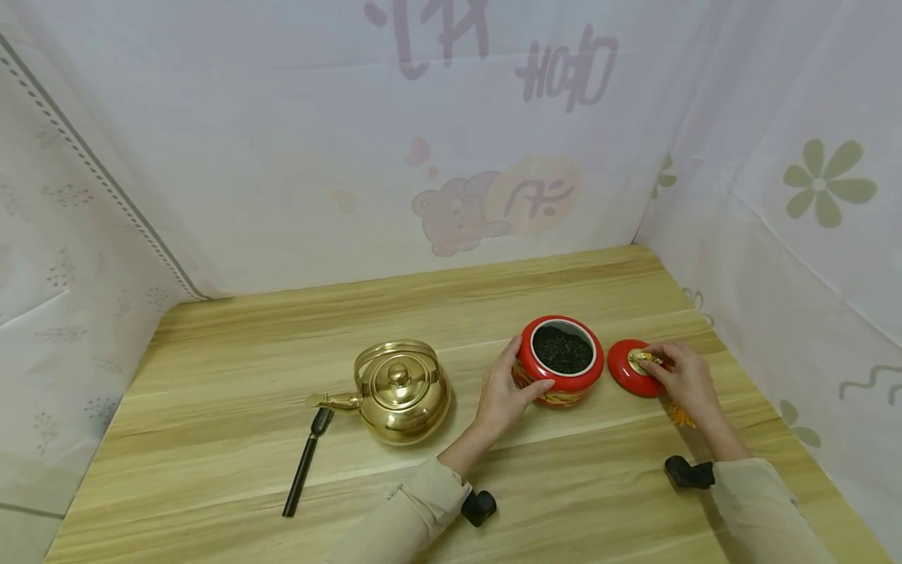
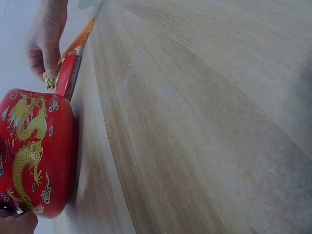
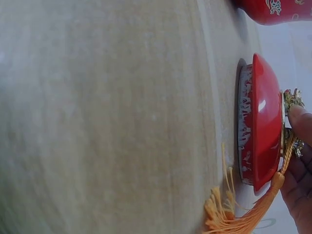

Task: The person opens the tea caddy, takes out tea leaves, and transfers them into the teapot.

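A red tea jar with a gold dragon pattern stands uncovered on the table, dark loose tea leaves inside. My left hand grips it from the left, thumb across its front. To the jar's right, the round red lid lies on the tabletop, its rim down. My right hand pinches the gold ornamental knob on top of the lid. From that knob hangs an orange tassel, which trails down beside the lid in the right wrist view.
A shiny brass teapot stands left of the jar, spout pointing left. Below the spout lies a dark tea scoop with a long handle. Patterned cloth walls enclose the back and sides of the wooden table.
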Motion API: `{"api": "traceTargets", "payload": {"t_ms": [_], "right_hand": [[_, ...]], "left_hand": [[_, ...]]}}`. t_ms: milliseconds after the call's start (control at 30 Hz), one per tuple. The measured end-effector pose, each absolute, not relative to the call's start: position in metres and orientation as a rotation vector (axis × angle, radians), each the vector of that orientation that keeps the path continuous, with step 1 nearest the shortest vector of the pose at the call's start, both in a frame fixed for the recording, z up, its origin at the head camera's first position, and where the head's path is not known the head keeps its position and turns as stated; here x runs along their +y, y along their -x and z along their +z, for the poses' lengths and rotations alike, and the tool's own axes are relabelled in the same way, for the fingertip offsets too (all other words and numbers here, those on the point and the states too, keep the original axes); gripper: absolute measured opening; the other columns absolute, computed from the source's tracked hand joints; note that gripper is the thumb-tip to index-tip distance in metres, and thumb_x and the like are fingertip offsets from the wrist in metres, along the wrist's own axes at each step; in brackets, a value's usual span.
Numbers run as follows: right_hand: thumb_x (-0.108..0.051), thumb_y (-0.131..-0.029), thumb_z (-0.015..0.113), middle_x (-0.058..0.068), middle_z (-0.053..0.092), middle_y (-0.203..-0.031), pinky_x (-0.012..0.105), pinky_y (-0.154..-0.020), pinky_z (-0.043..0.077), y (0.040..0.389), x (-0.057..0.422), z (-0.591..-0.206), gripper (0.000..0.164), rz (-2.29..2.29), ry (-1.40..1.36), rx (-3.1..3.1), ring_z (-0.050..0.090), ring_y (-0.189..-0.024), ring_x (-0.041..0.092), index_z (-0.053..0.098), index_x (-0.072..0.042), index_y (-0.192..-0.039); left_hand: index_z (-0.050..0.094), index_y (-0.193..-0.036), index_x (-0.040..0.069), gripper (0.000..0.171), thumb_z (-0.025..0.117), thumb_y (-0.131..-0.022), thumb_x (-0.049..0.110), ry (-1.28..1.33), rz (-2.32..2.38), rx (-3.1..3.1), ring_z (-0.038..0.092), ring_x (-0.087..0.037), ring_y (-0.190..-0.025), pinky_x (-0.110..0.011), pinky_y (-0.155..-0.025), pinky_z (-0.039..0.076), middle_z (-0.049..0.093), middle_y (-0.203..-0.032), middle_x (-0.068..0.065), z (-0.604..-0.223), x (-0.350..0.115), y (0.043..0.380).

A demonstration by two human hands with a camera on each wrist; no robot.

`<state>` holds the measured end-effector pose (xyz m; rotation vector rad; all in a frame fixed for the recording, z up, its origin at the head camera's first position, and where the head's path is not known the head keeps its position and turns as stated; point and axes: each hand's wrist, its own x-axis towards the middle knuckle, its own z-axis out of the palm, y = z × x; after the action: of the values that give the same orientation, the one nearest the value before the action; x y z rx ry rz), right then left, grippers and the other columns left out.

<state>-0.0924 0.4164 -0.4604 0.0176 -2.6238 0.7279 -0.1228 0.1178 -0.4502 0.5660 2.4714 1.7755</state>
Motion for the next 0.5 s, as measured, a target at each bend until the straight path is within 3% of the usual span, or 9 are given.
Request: {"api": "traceTargets", "payload": {"t_ms": [133,367,500], "right_hand": [[0.003,-0.074,0.076,0.02,0.064,-0.088,0.007,-0.065,0.037,0.093,0.4171,-0.4595,0.018,0.714,-0.026,-2.644,0.057,-0.083,0.032,0.068,0.004,-0.09],[0.003,-0.075,0.075,0.019,0.063,-0.087,0.026,-0.065,0.043,0.0932,0.4178,-0.458,0.018,0.685,-0.054,-2.675,0.056,-0.081,0.031,0.067,0.005,-0.091],[0.004,-0.074,0.075,0.018,0.063,-0.085,0.023,-0.064,0.041,0.0939,0.419,-0.4586,0.017,0.678,-0.102,-2.661,0.054,-0.079,0.027,0.067,0.004,-0.09]], "left_hand": [[0.036,-0.144,0.004,0.079,0.077,-0.078,0.022,-0.562,1.776,2.471,0.038,-0.024,-0.135,-0.038,-0.11,0.033,0.039,-0.146,-0.013,-0.4508,0.1177,0.123],[0.037,-0.143,0.003,0.079,0.078,-0.078,0.022,-0.58,1.783,2.483,0.039,-0.025,-0.134,-0.038,-0.11,0.034,0.04,-0.146,-0.014,-0.4513,0.1179,0.1232],[0.038,-0.143,0.004,0.079,0.078,-0.078,0.022,-0.581,1.78,2.487,0.039,-0.024,-0.134,-0.038,-0.11,0.034,0.041,-0.145,-0.013,-0.4517,0.1179,0.1235]]}}
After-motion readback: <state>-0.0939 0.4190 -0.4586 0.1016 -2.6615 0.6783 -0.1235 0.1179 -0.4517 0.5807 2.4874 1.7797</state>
